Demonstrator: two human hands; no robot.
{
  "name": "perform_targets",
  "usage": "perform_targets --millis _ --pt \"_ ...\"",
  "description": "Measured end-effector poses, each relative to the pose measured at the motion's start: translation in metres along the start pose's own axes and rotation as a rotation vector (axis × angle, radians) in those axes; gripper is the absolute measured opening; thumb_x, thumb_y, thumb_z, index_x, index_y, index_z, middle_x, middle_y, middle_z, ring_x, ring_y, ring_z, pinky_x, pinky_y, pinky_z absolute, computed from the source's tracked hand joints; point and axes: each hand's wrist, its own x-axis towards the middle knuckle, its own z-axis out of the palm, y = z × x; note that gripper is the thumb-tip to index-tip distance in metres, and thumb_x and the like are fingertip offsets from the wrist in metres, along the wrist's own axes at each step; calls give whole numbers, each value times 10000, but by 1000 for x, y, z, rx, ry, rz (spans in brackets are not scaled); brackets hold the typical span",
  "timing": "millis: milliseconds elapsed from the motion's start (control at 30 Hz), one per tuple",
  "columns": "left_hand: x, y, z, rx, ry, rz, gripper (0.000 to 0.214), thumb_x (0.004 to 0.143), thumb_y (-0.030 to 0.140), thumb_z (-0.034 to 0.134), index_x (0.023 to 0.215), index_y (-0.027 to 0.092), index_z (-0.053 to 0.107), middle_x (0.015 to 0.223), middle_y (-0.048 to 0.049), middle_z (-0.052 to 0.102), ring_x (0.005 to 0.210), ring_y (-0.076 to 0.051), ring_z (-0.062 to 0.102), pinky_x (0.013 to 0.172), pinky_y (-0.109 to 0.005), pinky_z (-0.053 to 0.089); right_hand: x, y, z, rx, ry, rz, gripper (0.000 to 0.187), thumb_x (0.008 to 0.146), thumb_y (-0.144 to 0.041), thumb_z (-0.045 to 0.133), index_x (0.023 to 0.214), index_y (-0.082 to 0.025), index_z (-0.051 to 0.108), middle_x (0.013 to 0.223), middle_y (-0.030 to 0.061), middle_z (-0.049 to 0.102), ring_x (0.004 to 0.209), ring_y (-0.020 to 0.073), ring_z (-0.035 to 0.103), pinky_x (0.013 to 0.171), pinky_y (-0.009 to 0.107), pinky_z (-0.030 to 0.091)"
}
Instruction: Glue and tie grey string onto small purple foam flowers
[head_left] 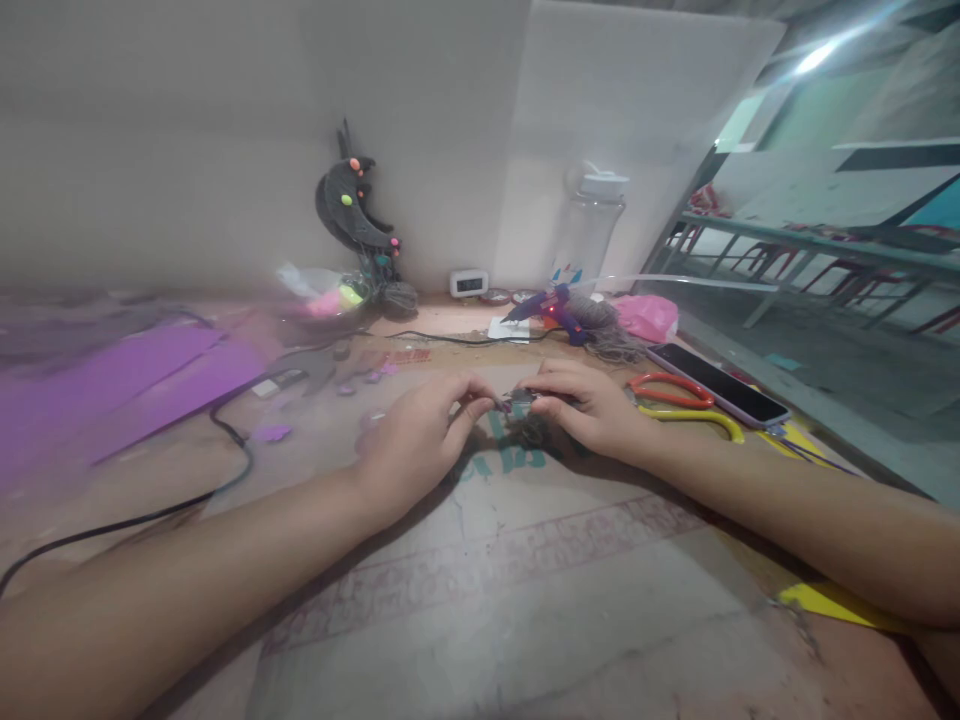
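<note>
My left hand (420, 435) and my right hand (589, 405) meet over a cardboard sheet (510, 560) on the table. Both pinch a small dark fuzzy piece (525, 425) with a bit of pink at its left end. My left fingers curl in a pinch at the pink tip. My right fingers press along the top of the piece. What exactly the piece is I cannot make out.
Orange and yellow scissors (679, 400) and a phone (716, 383) lie right of my right hand. A blue glue gun (547, 308), grey yarn (607, 330), a pink bag (646, 316), a water bottle (592, 230), a small clock (469, 283) and a dark crescent ornament (352, 205) stand behind. Purple foam sheets (112, 385) and a black cable (225, 440) lie left.
</note>
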Motion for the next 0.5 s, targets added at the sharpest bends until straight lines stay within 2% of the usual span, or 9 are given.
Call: perform_targets --millis 200,500 --pt "1 -1 0 2 18 26 143 955 268 489 939 207 617 878 -7 665 847 -171 599 772 -298 450 -1 -3 -1 -11 -6 7 302 969 -357 484 1011 -152 703 782 57 621 765 170 588 692 288 445" --pt "1 -2 0 19 24 41 142 956 259 489 936 213 622 873 -1 665 840 -165 599 766 -290 452 0 -4 0 39 -20 29 284 957 -321 510 993 -125 712 778 58 635 747 162 597 678 274 440"
